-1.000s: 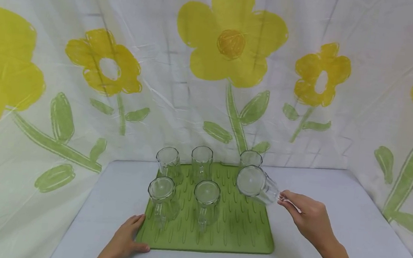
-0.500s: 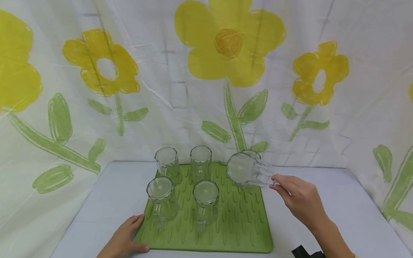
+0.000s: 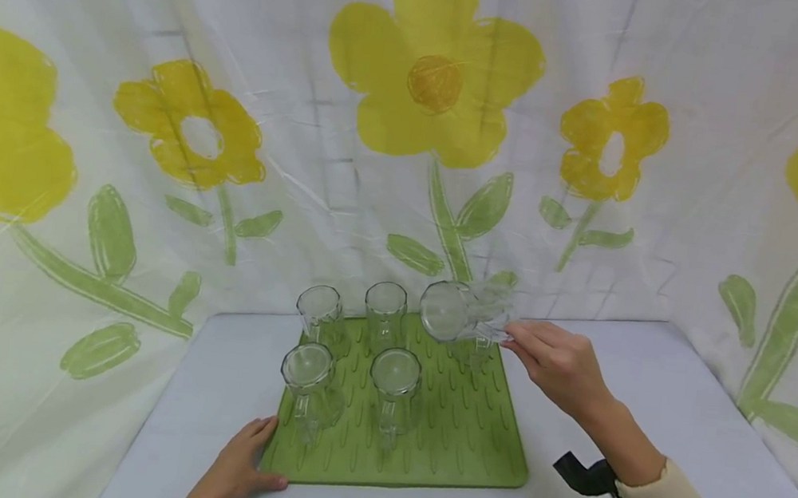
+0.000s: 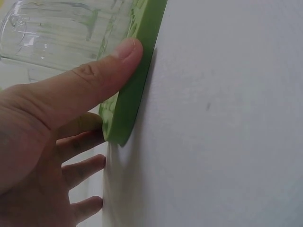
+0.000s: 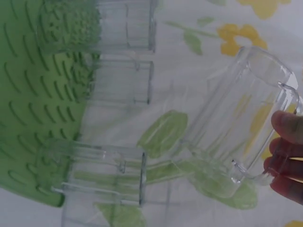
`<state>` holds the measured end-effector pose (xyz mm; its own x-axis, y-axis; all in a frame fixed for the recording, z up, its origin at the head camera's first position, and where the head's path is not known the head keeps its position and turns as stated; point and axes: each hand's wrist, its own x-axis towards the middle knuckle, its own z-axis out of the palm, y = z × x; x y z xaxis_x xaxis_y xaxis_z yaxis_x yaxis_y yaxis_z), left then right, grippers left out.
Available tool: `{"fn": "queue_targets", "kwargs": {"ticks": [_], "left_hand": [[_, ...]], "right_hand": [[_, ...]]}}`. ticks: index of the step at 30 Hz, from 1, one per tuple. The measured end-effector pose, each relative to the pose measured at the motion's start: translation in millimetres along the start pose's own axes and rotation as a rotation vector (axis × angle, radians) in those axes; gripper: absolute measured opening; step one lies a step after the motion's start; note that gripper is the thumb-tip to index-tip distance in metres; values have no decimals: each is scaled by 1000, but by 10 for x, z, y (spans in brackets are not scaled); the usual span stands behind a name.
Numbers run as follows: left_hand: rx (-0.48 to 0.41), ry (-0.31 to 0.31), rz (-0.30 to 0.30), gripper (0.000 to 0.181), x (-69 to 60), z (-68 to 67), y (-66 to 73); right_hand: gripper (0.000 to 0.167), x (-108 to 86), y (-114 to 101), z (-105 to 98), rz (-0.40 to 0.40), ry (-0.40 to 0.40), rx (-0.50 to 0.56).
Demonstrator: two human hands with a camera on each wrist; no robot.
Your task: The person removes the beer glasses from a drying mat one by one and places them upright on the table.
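My right hand [image 3: 561,365] grips a clear glass mug [image 3: 445,311] by its handle. The mug is tilted over and held up above the back right of a green ridged drying mat [image 3: 459,447]. In the right wrist view, fingers and thumb wrap the handle of that mug [image 5: 227,127]. Behind it in the head view, another glass mug [image 3: 481,353] is mostly hidden. My left hand [image 3: 234,462] touches the mat's front left corner. Its thumb lies along the front edge in the left wrist view, with the other fingers [image 4: 85,170] spread at the left side.
More glass mugs stand on the mat: front left [image 3: 308,368], front middle [image 3: 396,377], back left [image 3: 320,305] and back middle [image 3: 386,304]. A white table [image 3: 176,388] lies under the mat. Behind hangs a white curtain [image 3: 301,215] with yellow flowers.
My right hand has carried the tilted mug left and toward the back, over the mat, so it now covers much of the back right mug. The left hand stays at the mat's corner.
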<state>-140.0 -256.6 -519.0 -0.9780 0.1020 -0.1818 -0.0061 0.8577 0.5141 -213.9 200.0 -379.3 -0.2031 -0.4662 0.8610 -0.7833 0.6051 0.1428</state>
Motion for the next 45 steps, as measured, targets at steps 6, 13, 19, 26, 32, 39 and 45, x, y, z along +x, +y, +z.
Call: {"fn": "queue_targets", "kwargs": {"ticks": [6, 13, 19, 26, 32, 39, 45], "left_hand": [[3, -6, -16, 109, 12, -32, 13], [8, 3, -6, 108, 1, -20, -22], [13, 13, 11, 107, -5, -12, -17], [26, 13, 8, 108, -2, -5, -1], [23, 10, 7, 107, -1, 5, -13], [10, 2, 14, 106, -13, -38, -26], [-67, 51, -10, 92, -5, -262, -12]], "right_hand": [[40, 76, 3, 45, -57, -18, -36], [40, 85, -5, 118, -110, -50, -74], [42, 84, 14, 125, -136, -45, -88], [42, 114, 49, 105, -139, -40, -83], [40, 111, 42, 142, -164, -20, -76], [39, 88, 14, 180, -207, -17, -97], [41, 92, 3, 208, -249, -28, -134]]}}
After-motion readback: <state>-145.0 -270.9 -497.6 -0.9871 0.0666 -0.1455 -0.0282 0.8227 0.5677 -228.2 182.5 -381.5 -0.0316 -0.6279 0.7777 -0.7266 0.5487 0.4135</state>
